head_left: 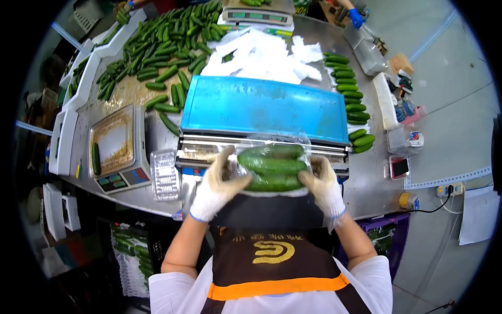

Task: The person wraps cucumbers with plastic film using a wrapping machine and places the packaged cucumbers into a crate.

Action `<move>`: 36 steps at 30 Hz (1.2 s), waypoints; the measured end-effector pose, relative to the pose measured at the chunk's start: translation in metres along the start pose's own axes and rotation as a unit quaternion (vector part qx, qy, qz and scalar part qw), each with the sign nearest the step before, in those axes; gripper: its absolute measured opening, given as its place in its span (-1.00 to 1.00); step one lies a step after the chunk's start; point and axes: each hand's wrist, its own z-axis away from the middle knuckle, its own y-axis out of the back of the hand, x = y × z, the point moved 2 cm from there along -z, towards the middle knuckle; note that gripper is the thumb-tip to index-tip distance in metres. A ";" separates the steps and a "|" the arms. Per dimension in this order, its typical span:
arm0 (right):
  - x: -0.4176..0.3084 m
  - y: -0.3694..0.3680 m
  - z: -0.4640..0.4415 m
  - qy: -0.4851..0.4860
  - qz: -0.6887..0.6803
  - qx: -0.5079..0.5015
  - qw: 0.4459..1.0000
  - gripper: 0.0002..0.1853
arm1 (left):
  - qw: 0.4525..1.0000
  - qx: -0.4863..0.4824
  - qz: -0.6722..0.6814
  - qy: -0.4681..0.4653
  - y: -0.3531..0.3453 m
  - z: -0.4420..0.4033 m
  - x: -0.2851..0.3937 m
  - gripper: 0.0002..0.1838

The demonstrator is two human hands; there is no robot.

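A pack of cucumbers (273, 166) in clear film hangs before my chest, three cucumbers showing side by side. My left hand (215, 187), in a white glove, grips its left end with the thumb in front. On the opposite end, my gloved right hand (323, 184) holds it the same way. Loose film stands up along the pack's far edge. Behind it lies a wrapping machine with metal bars at the front and a blue cover (266, 107). Its black plate (266, 212) is just below the pack.
Left are a scale (116, 144) with one cucumber and a clear plastic tray (165, 175). Many loose cucumbers (167, 39) cover the back left, beside white sheets (256, 55). Cucumbers line the right (353, 97). A phone (400, 167) lies near the right edge. A blue-gloved hand (355, 18) shows far back.
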 end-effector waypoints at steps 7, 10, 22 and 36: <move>0.071 -0.010 0.087 -0.037 -0.103 -0.075 0.991 -0.41 | 0.951 -0.038 0.255 0.168 -0.035 0.078 -0.090 -0.42; 0.093 -0.012 0.076 -0.035 -0.103 -0.130 0.986 -0.52 | 0.969 -0.094 0.200 0.113 -0.056 0.088 -0.162 -0.44; 0.096 -0.060 0.049 -0.334 -0.510 -0.495 0.619 -0.60 | 0.957 -0.148 0.241 0.064 -0.064 0.083 -0.065 -0.37; 0.112 0.006 0.055 -0.237 -0.357 -0.339 0.837 -0.14 | 0.745 -0.030 0.636 0.197 -0.127 0.130 -0.089 -0.04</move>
